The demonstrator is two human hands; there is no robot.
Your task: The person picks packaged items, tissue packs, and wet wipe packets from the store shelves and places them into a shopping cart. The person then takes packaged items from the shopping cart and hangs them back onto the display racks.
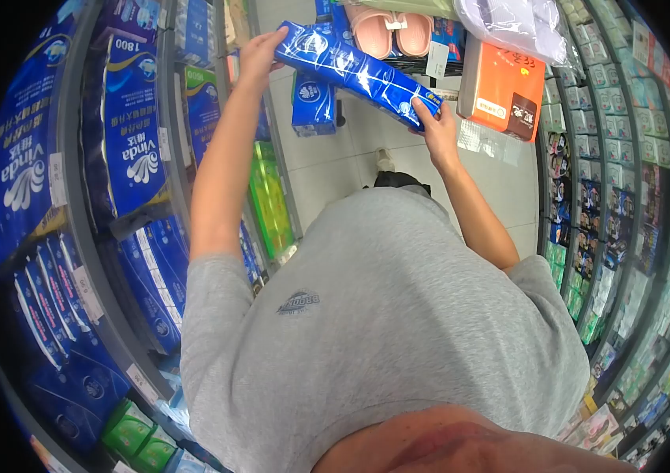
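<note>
Stretched out in front of me is a long blue pack of tissue (pixel 359 72) in shiny wrap, slanting down to the right. My left hand (pixel 260 57) is closed around its left end. At the other end my right hand (pixel 436 130) grips the pack, thumb on top and the other fingers hidden underneath. Below the pack, another blue pack (pixel 314 106) shows near the shelf. An orange box (pixel 503 88) is close to my right hand, beside a price card (pixel 437 59).
Shelves with large blue Vinda packs (pixel 136 126) run along my left, with green packs (pixel 270 201) lower down. Pink slippers (pixel 382 31) and a clear-wrapped lilac item (pixel 512 27) lie ahead. Racks of small packets (pixel 603 165) line the right. Pale floor tiles (pixel 327 158) lie between.
</note>
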